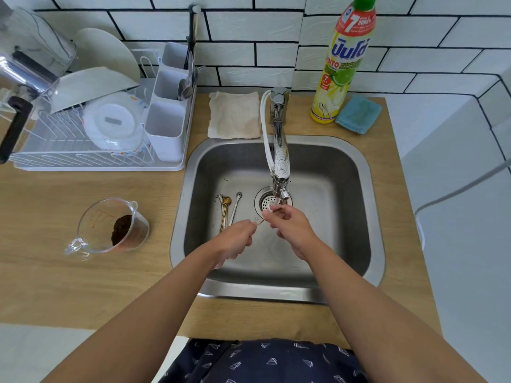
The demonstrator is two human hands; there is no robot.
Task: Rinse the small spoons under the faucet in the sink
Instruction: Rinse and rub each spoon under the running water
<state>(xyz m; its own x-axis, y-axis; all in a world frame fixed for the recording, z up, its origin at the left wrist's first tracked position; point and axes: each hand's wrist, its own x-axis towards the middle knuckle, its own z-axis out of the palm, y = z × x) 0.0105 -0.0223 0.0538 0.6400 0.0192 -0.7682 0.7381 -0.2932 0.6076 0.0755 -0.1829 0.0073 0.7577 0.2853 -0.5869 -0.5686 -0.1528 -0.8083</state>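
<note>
Both hands are down in the sink (359, 172). The left hand (235, 241) is curled, pinching the thin handle of a small spoon (261, 221), and the right hand (290, 228) closes its fingertips on the other end, right under the faucet (280, 161) spout over the drain (266, 201). More spoons (228, 211) lie on the basin floor just beyond the left hand. A measuring cup (110, 228) with brown grounds sits on the counter well off to its left.

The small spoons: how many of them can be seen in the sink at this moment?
About 4. One spoon is held between both hands under the faucet. A tight bunch of perhaps two lies left of the drain, one silver spoon beside it. More may be hidden.
</note>
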